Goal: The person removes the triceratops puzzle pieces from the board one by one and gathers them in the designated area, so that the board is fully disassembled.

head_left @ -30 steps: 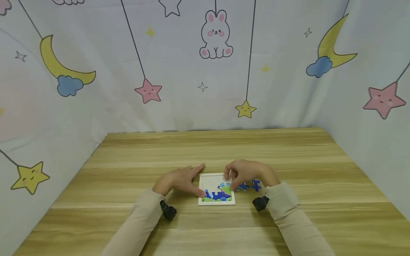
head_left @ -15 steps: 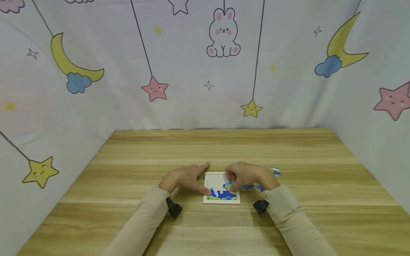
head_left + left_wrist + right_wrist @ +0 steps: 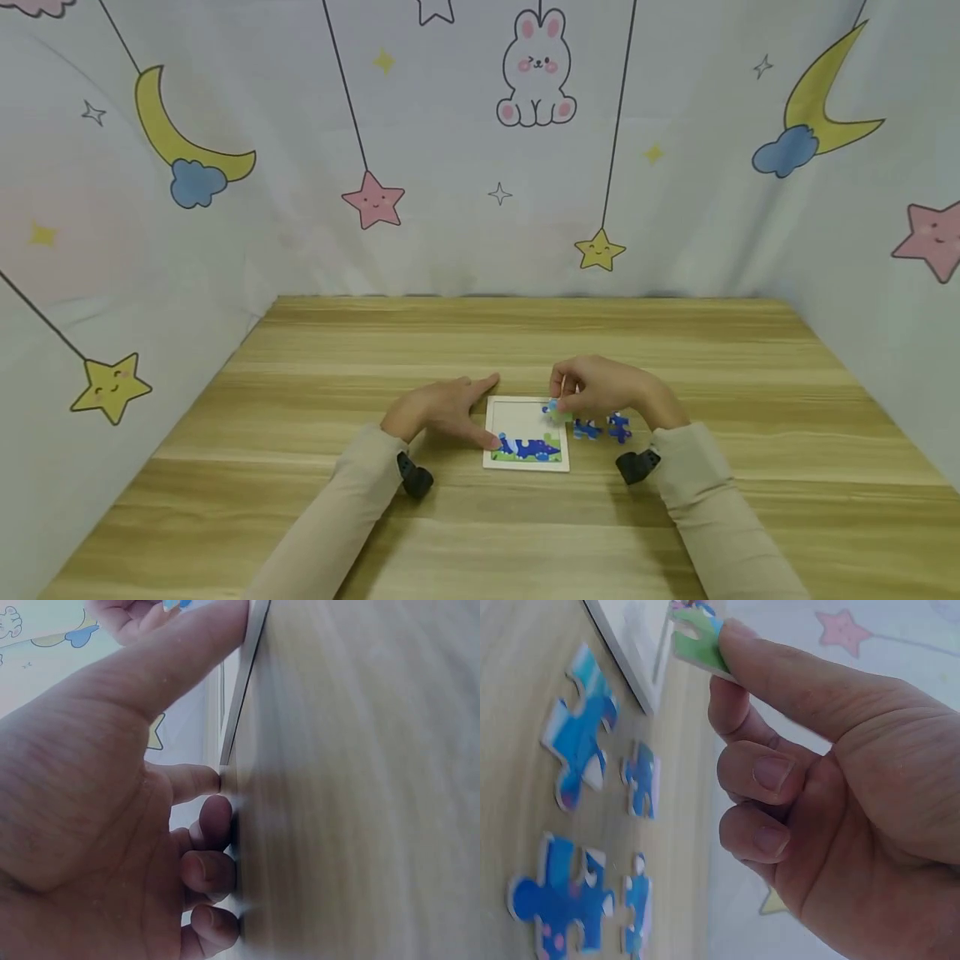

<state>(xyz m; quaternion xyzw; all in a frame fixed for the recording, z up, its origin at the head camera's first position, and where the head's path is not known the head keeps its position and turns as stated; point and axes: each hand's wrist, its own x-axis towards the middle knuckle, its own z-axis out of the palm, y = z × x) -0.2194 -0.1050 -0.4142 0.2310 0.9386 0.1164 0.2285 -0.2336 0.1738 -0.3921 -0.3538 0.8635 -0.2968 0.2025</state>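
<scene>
A square white puzzle tray lies on the table with a row of blue and green jigsaw pieces along its near side. My left hand spreads at the tray's left, its thumb resting on the left edge and the other fingertips touching the tabletop. Between thumb and fingers, my right hand pinches a green and light-blue jigsaw piece over the tray's far right corner. That piece looks tilted and raised off the tray in the right wrist view. The right ring and little fingers are curled.
Several loose blue jigsaw pieces lie right of the tray, among them one nearer it and one farther out. The wooden table meets a white curtain with printed stars and moons at the back and sides.
The right hand has lifted the green and light-blue piece from above the row's right end and moved it toward the tray's far right corner. The left hand stays at the tray's edge.
</scene>
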